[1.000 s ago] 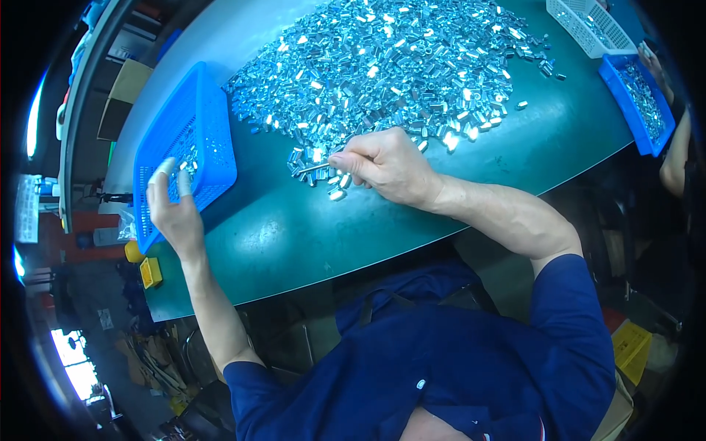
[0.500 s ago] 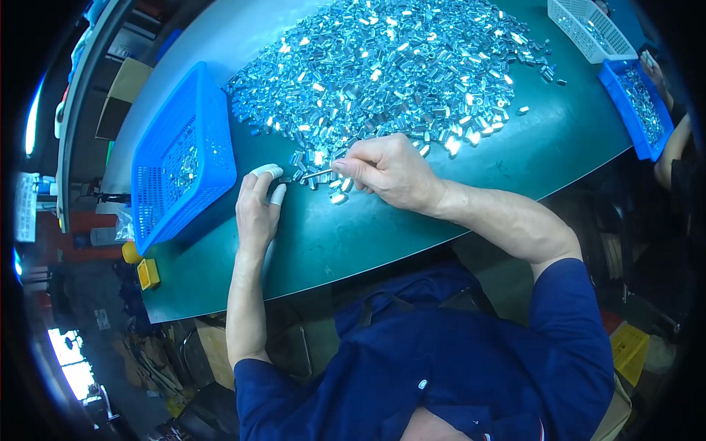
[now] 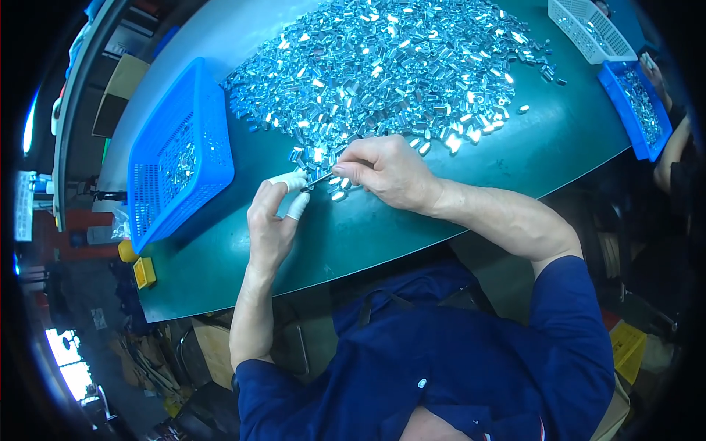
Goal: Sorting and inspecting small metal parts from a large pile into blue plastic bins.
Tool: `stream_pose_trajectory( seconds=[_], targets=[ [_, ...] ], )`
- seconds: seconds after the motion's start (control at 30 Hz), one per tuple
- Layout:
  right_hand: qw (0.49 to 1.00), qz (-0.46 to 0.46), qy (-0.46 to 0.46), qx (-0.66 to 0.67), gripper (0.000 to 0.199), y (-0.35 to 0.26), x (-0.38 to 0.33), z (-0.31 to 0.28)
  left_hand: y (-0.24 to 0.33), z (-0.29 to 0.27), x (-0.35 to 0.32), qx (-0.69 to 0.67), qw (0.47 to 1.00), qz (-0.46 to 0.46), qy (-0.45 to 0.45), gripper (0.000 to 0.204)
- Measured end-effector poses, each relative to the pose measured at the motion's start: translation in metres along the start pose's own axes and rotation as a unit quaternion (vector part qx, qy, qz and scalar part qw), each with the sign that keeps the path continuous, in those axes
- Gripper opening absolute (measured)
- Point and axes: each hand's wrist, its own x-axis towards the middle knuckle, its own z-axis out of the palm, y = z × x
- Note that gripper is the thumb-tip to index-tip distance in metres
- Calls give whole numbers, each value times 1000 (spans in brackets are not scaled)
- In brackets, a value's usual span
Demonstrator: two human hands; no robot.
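My left hand [image 3: 273, 220], with white covers on its thumb and forefinger, pinches a small metal piece [image 3: 306, 189] that is mostly hidden by the fingertips. My right hand [image 3: 390, 173] is closed on a thin metal rod [image 3: 321, 178], whose far end points at the left fingertips and meets or nearly meets the piece there. Beside both hands lie a few loose shiny metal pieces [image 3: 338, 195] at the near edge of a large heap of small metal pieces [image 3: 382, 81].
A blue perforated basket [image 3: 220, 151], holding some metal pieces, stands left on the green table [image 3: 353, 250]. A small yellow box [image 3: 145, 273] sits at the table's left edge. Far right are a white basket [image 3: 588, 44], a blue tray [image 3: 651, 151] and another person's arm [image 3: 673, 158].
My left hand has moved right toward the rod's tip, and its thumb and forefinger have closed on a small metal piece. My right hand has barely moved.
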Motion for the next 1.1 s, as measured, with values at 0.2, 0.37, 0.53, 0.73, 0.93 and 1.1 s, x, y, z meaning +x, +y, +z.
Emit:
stream_pose_trajectory(
  seconds=[0.2,0.37,0.53,0.73,0.93,1.1],
  targets=[
    [995,-77,21,-55,20,6,-3,6,13,5,8,27,999,45,-9,21],
    [993,-53,-4,-104,28,8,-3,1,19,10,11,7,999,40,-13,20],
    [990,-73,-37,-119,36,12,-5,5,26,13,15,34,997,61,-20,21],
    [994,-85,59,-36,36,7,0,-1,11,-23,21,124,988,85,39,19],
    [996,5,55,71,39,-8,2,-11,-14,-110,36,342,911,21,231,25],
    [996,12,63,65,39,-5,2,-12,14,-32,13,195,975,99,31,27]
  ],
)
